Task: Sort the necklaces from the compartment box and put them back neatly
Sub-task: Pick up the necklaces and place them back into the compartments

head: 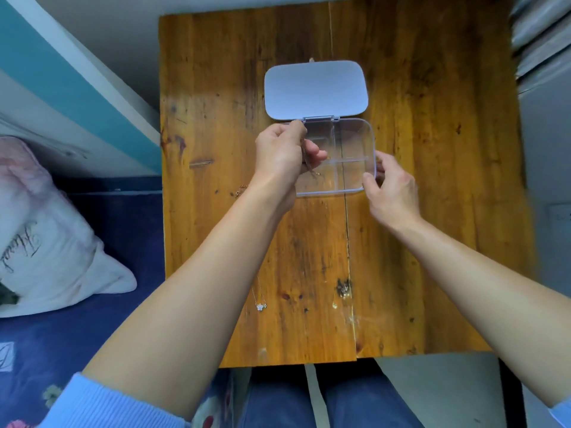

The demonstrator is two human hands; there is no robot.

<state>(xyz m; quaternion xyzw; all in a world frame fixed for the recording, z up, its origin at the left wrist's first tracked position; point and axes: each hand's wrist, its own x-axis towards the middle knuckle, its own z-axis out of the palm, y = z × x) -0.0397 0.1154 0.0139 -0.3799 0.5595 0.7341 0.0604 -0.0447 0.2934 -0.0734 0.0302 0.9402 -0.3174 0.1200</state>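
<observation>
A clear plastic compartment box (pixel 355 131) lies open in the middle of the wooden table (pixel 432 180), its pale lid (pixel 316 89) folded back flat. My left hand (pixel 284 152) hovers over the box's left compartments and pinches a thin gold necklace (pixel 310 165) that dangles down into the box. The box's near right corner is gripped by my right hand (pixel 389 189). A silver necklace with a flower pendant (pixel 260 304) lies on the table beside my left forearm. Another small chain (pixel 241 190) peeks out left of my left wrist.
A bed with a blue floral sheet (pixel 117 242) and a white pillow (pixel 46 242) sits left of the table. A grey surface (pixel 547 134) borders the table's right side. My legs in jeans (pixel 324 403) are under the near table edge.
</observation>
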